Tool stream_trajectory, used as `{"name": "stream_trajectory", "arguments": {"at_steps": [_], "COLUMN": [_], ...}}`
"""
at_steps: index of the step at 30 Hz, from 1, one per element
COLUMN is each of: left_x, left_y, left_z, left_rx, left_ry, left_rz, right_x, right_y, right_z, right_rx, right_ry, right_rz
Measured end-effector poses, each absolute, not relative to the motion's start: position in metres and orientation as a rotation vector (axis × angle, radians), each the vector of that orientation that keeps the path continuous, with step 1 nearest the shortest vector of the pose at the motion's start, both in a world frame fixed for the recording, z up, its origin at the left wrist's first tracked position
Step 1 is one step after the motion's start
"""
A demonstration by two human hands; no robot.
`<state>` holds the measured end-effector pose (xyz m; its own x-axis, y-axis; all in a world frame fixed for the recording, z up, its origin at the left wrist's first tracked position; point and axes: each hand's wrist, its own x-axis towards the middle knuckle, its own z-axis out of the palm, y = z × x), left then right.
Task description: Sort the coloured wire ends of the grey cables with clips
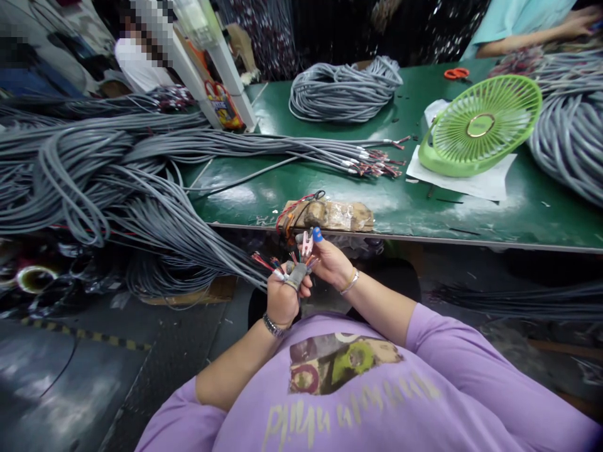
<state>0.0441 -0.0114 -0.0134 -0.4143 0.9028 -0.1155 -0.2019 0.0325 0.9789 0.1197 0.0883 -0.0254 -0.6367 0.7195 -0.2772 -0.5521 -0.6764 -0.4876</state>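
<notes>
My left hand (282, 295) is closed around the stripped end of a grey cable (221, 254), its thumb wrapped in grey tape. Thin coloured wires (266, 260) fan out from that end. My right hand (330, 260) is just to the right, fingers pinched on the small wire tips, with a blue cap on one fingertip and pale tape on another. Both hands are held below the front edge of the green table (400, 213), close to my chest.
A brown block with red and black wires (330, 215) sits at the table edge. Bundles of grey cable (94, 169) lie left and a coil (343, 91) at the back. A green fan (480, 125) lies on white paper. Another person's arm (527, 37) is far right.
</notes>
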Motion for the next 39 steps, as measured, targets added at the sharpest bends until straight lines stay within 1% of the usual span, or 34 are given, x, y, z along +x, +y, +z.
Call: {"name": "stream_trajectory", "arguments": {"at_steps": [11,19,23,28,34,39], "left_x": [0.041,0.041,0.042,0.04,0.039,0.038], "left_y": [-0.024,-0.031,-0.029,-0.027,-0.026,-0.026], "left_z": [-0.016,-0.011,-0.011,-0.01,-0.016,-0.028], "left_rx": [0.806,0.797,0.793,0.77,0.792,0.91], "left_ry": [1.415,1.42,1.425,1.418,1.431,1.491], "left_rz": [1.528,1.552,1.548,1.559,1.561,1.487], "right_x": [0.134,0.149,0.146,0.141,0.156,0.163], "right_y": [0.085,0.088,0.091,0.09,0.083,0.076], "right_z": [-0.027,-0.028,-0.021,-0.024,-0.025,-0.017], "right_rx": [-0.547,-0.523,-0.55,-0.571,-0.651,-0.63], "right_ry": [-0.473,-0.707,-0.805,-0.909,-1.102,-1.338], "right_rz": [2.395,2.485,2.429,2.273,2.356,2.203]}}
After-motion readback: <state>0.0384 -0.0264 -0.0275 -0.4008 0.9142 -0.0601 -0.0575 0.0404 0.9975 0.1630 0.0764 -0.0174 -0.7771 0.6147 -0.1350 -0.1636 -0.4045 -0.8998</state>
